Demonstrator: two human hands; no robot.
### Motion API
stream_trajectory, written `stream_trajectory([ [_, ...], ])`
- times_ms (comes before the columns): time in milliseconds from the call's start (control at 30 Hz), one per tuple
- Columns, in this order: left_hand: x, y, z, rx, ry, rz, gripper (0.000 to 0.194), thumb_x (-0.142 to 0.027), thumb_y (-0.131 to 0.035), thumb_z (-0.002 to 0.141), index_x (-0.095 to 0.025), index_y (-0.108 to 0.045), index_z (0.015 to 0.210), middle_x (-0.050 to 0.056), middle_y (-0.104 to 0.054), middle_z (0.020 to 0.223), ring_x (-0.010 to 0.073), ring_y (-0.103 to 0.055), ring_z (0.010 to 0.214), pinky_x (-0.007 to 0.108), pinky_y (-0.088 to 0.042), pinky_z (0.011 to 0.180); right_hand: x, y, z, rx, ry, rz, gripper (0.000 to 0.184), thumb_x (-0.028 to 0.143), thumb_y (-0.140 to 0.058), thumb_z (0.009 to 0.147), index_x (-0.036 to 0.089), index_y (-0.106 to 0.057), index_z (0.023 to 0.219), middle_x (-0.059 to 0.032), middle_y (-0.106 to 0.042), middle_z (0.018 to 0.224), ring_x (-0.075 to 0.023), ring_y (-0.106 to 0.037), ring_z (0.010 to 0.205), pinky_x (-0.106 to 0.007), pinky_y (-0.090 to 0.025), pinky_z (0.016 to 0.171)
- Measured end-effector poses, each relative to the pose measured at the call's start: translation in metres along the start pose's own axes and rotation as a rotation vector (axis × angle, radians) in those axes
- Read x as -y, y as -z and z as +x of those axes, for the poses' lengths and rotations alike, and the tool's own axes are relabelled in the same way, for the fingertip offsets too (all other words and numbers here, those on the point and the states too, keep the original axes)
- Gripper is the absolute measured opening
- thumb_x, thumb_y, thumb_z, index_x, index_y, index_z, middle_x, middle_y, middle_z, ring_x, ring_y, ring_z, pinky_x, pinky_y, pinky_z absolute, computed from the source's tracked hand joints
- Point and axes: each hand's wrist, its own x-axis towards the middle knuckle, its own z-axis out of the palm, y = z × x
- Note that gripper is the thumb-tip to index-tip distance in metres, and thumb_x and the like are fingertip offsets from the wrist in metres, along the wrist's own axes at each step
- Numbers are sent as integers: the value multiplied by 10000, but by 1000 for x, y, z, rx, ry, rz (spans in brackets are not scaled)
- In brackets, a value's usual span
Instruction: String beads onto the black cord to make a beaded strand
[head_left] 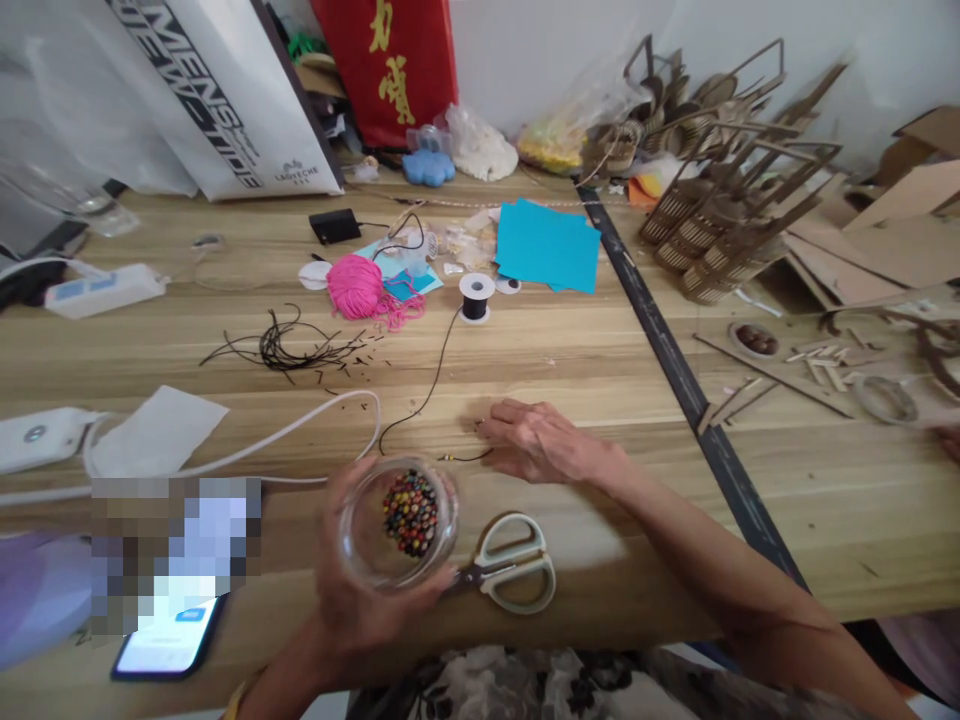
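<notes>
A clear round jar (358,520) of small multicoloured beads (411,512) is tilted in my left hand (349,605), its mouth facing me. My right hand (536,440) rests low over the table with its fingers drawn together. Something tiny shows at its fingertips, too small to name. A thin black cord (439,375) runs from a white spool (477,297) and ends by my right fingers, with a few small beads (448,458) threaded near there. Scissors with cream handles (517,565) lie between my hands, their blades partly behind my left hand.
Pink yarn (356,287), blue sheets (549,245) and cut black cord pieces (289,345) lie farther back. A white cable (300,425) and a lit phone (169,630) are at left. Bamboo baskets (690,225) stand at right, past a black strip (660,350).
</notes>
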Motion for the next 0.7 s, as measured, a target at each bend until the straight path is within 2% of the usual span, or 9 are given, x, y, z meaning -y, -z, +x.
stream_trajectory([
  [33,-6,-5,10,-158,57,-92,950,-410,-709,689,-274,-128,1428,120,-455,1268,293,-534,1130,489,-527,931,5,5,-5,4,-30,23,514,311,-696,781,194,-498,1241,-102,-578,1041,-224,-554,966,-296,-469,745],
  [67,-11,-10,19,-240,52,-159,952,-407,-756,627,-259,-217,1399,118,-466,1247,305,-548,1107,499,-523,934,10,9,-9,3,-44,60,665,340,-722,756,204,-416,1330,-117,-552,1132,-245,-534,1046,-332,-480,804],
  [167,-23,-28,36,-247,77,-241,943,-370,-817,541,-258,-320,1336,119,-495,1219,325,-554,1097,534,-485,964,26,14,-23,-73,-30,230,965,415,-743,721,211,-161,1463,-148,-392,1380,-277,-387,1275,-423,-396,1025],
  [300,-30,-50,43,-219,128,-364,893,-317,-817,561,-217,-330,1304,140,-482,1230,288,-552,1107,465,-488,956,42,-7,-35,-233,-28,483,1116,423,-760,694,199,4,1477,-165,-292,1456,-298,-296,1359,-445,-312,1109],
  [400,-33,-62,46,-147,110,-378,896,-328,-819,573,-199,-320,1306,143,-470,1245,288,-532,1139,453,-466,970,46,-31,-43,-394,-112,621,1100,383,-780,676,225,-32,1467,-150,-334,1433,-293,-357,1328,-443,-321,1108],
  [500,-32,-61,52,9,30,-328,905,-338,-800,611,-213,-287,1346,146,-442,1293,300,-467,1214,461,-425,1013,47,-43,-53,-491,-231,721,1017,371,-815,627,230,-195,1420,-146,-398,1383,-296,-427,1276,-437,-350,1094],
  [600,-25,-50,61,281,-65,-255,878,-351,-752,678,-247,-260,1398,129,-410,1368,297,-396,1284,463,-385,1057,45,-41,-68,-537,-350,724,874,322,-805,641,208,-316,1356,-142,-452,1332,-287,-474,1234,-422,-391,1068],
  [633,-21,-46,64,338,-63,-232,858,-357,-740,693,-257,-272,1404,117,-412,1375,294,-389,1289,460,-380,1062,43,-38,-74,-541,-379,694,840,309,-801,645,210,-342,1342,-133,-467,1320,-282,-482,1228,-422,-394,1068],
  [700,-11,-39,69,355,-66,-189,756,-369,-701,735,-256,-334,1387,104,-430,1359,279,-404,1275,445,-384,1060,38,-33,-89,-572,-452,649,792,298,-783,665,217,-364,1332,-126,-465,1333,-282,-472,1242,-443,-379,1084],
])
